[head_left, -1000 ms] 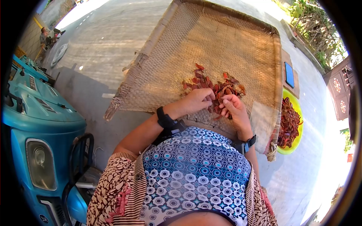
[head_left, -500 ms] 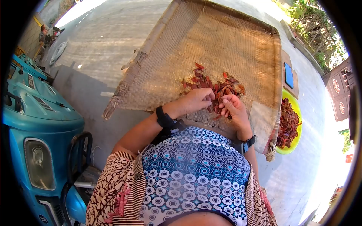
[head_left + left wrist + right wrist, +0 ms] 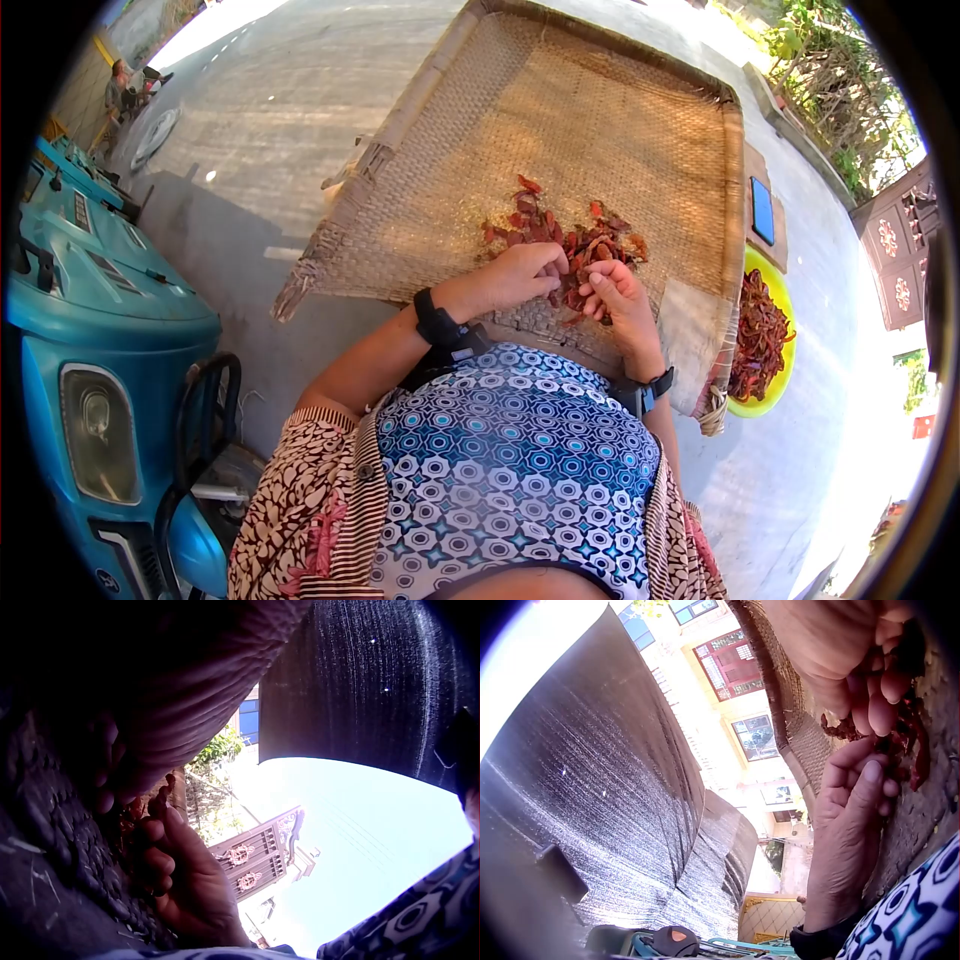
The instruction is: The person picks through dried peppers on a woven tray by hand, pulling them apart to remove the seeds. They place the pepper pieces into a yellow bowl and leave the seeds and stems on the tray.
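Observation:
A pile of dried red chilies (image 3: pixel 528 222), some in broken pieces, lies on a woven bamboo tray (image 3: pixel 620 120) in front of the person. Both hands meet low over the near edge of the pile. With thumb and forefinger the right hand (image 3: pixel 622 298) pinches a wrinkled dried chili (image 3: pixel 165 796), seen best in the left wrist view. Close beside it, the left hand (image 3: pixel 518 276) has its fingers curled, thumb against forefinger at a dark red chili piece (image 3: pixel 883 747). The hands partly hide what lies between them.
Beside the tray on the right stands a yellow-green basin (image 3: pixel 764 408) heaped with dried chilies. A blue-screened phone (image 3: pixel 763 210) lies on a board behind it. At left is a blue vehicle (image 3: pixel 140 340) with a black bar. Someone (image 3: pixel 122 90) sits far off, upper left.
Both hands stay together over the pile with only slight finger motion. The head view has shifted a little; the pile looks much the same.

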{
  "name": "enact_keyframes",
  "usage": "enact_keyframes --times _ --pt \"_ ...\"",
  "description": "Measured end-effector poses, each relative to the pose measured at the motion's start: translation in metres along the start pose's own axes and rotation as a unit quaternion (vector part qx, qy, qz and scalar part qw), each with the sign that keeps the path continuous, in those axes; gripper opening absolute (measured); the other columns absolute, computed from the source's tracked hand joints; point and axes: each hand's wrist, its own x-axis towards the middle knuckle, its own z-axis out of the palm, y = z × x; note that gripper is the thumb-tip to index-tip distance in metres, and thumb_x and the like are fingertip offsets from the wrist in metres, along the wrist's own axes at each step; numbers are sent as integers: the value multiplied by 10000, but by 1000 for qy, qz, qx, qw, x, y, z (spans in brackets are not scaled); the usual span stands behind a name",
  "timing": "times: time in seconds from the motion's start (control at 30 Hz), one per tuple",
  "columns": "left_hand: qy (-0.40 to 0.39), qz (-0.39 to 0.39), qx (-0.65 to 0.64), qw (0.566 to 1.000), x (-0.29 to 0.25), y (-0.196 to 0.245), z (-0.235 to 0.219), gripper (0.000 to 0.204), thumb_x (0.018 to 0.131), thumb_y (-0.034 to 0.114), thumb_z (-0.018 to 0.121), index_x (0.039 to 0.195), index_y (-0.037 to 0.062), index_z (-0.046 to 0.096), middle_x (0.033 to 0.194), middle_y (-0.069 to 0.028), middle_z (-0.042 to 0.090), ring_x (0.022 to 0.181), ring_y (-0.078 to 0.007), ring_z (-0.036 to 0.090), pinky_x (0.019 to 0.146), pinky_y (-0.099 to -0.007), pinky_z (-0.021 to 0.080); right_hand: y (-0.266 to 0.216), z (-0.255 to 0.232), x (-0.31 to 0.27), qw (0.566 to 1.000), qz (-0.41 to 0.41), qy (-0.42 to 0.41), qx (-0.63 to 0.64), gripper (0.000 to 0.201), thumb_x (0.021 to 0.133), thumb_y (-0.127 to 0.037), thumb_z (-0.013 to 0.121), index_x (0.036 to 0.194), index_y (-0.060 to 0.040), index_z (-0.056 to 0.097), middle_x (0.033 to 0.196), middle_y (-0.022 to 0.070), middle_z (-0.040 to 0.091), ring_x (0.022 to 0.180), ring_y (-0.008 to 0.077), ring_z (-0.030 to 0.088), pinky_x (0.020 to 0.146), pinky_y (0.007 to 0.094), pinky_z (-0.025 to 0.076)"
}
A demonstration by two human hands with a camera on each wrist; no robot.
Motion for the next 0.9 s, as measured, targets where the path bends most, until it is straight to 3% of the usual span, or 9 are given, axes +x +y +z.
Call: enact_keyframes --times 0.6,0.9 --pt "4 -6 23 1000 -1 5 -1 188 884 49 613 1054 -24 578 888 -130 658 826 -195 668 731 -324 541 -2 2 -2 1000 -4 -8 11 174 986 -197 561 1084 -55 585 850 14 653 633 46 573 558 180 431" --pt "66 83 66 992 -4 10 -3 137 875 33 619 1007 -1 605 869 -110 643 812 -173 657 699 -302 537 -3 2 -2 1000 -3 -9 21 166 980 -198 574 1078 -65 591 848 12 653 639 47 579 562 179 430"
